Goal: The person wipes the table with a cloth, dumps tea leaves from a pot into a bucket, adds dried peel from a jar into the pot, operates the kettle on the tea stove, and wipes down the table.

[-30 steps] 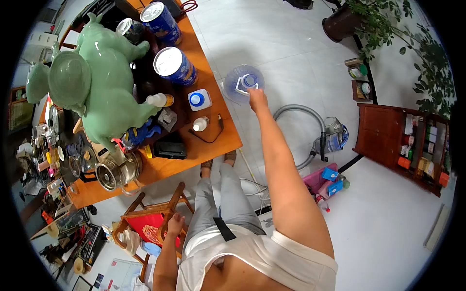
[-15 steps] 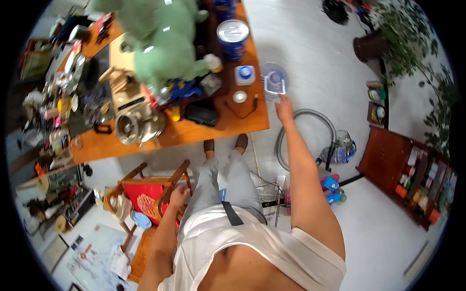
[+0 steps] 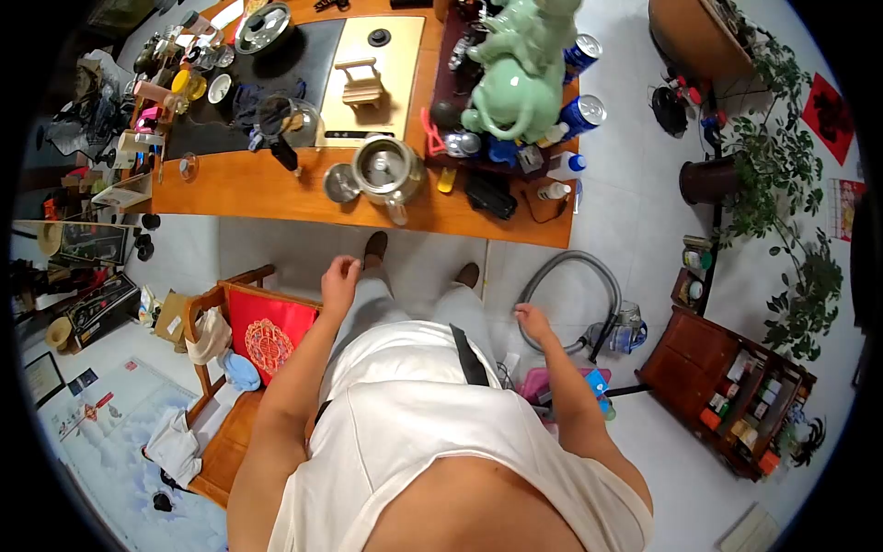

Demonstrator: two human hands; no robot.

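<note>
My left hand (image 3: 341,283) is raised in front of my left thigh, fingers loosely curled with nothing visible in them. Near the front edge of the wooden table (image 3: 262,189), it touches nothing. My right hand (image 3: 533,324) hangs at my right side, fingers curled in. Nothing shows in it. It is nearest to a grey vacuum hose (image 3: 614,287) coiled on the floor; whether they touch I cannot tell. On the table stand a glass kettle (image 3: 384,164) with its lid (image 3: 341,183) beside it, a black case (image 3: 490,196) and a small white bottle (image 3: 554,191).
A wooden chair with a red cushion (image 3: 269,331) stands at left. A clear vacuum canister (image 3: 628,328) and a wooden cabinet (image 3: 692,361) are at right. A green figurine (image 3: 515,92), blue cans (image 3: 583,115) and a gold panel (image 3: 391,74) are on the table.
My right hand has drawn back from a clear container with a white handle beside the table, which no longer shows. My left hand has risen from beside the chair. The view has shifted.
</note>
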